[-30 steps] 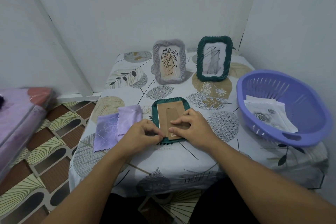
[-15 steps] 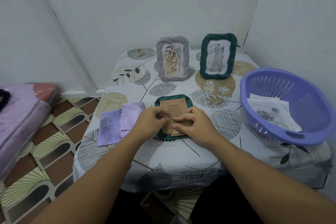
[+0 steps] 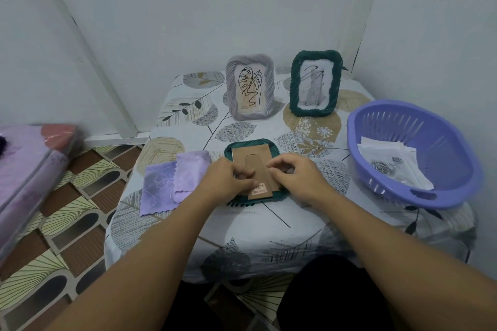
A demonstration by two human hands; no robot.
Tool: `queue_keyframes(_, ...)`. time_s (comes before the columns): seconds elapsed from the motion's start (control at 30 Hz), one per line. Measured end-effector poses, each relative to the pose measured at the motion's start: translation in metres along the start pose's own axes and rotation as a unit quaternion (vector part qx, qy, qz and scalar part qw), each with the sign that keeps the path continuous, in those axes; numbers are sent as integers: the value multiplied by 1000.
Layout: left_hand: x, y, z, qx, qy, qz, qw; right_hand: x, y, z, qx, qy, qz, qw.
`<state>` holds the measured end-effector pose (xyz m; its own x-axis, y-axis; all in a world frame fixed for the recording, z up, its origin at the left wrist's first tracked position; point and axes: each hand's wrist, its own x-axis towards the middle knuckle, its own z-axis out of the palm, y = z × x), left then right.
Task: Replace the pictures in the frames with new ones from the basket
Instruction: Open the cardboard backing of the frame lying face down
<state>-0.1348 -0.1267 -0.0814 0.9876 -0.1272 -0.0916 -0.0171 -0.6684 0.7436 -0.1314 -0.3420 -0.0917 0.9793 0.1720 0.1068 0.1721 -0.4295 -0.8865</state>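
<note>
A dark green frame (image 3: 272, 144) lies face down in the middle of the table, its brown backing board (image 3: 252, 160) facing up. My left hand (image 3: 228, 181) has curled fingers pinching at the board's left edge. My right hand (image 3: 294, 176) pinches at its right edge with curled fingers. A grey frame (image 3: 231, 88) holding a leaf drawing stands upright at the back. Beside it on the right stands a second green frame (image 3: 295, 83) with a black scribble picture. The purple basket (image 3: 382, 111) at the right holds several paper pictures (image 3: 390, 166).
Two purple cloths (image 3: 172, 183) lie just left of the face-down frame. The small table (image 3: 269, 226) with a leaf-print cover fits into a corner of white walls. A purple wrapped bundle (image 3: 27, 166) sits at the far left above the patterned floor tiles.
Both hands slid from the lower part of the backing board up to its middle. The left hand came in from the frame's lower left corner to the board's left edge.
</note>
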Motion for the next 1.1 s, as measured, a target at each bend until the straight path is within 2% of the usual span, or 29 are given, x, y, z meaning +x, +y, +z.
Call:
queue_keyframes(0.3,6,21,-4,41,-26,-63,997,-7,1,-27,-80,-109,34,990)
queue_keyframes(0.43,6,25,-5,44,-29,-74,996,-11,0,-28,-103,-108,36,988)
queue_keyframes(0.67,7,25,-4,21,-27,-89,995,-16,-5,-32,-22,-123,58,990)
queue_keyframes(0.83,6,22,-3,17,-22,-90,996,-11,-9,-37,-34,-173,68,982)
queue_keyframes(0.97,4,20,-2,-29,-26,-90,995,-7,-10,-38,-95,-194,46,975)
queue_keyframes(1.1,2,19,-3,-59,-33,-94,993,-10,-2,-36,-73,-160,48,983)
